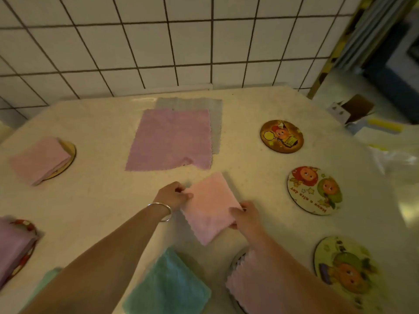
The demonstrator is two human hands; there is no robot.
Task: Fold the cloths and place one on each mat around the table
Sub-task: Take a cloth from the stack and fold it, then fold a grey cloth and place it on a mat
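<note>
A folded pink cloth (pixel 209 207) lies in the middle of the table, pinched by both hands. My left hand (pixel 173 196) grips its left corner; my right hand (pixel 246 215) grips its right edge. Behind it a purple cloth (pixel 170 139) lies flat over a grey cloth (pixel 215 123). Folded cloths rest on mats: pink at the left (pixel 39 159), purple at the near left (pixel 13 248), teal in front (pixel 167 286), pink at the near right (pixel 244 284). Three round cartoon mats stand bare on the right: far (pixel 281 136), middle (pixel 314 190), near (pixel 347 268).
A white tiled wall (pixel 158 41) runs along the table's far edge. Beyond the right edge of the table (pixel 260 103) sit a cardboard box (pixel 353 107) and yellow items. A second teal cloth (pixel 45 282) peeks out under my left forearm.
</note>
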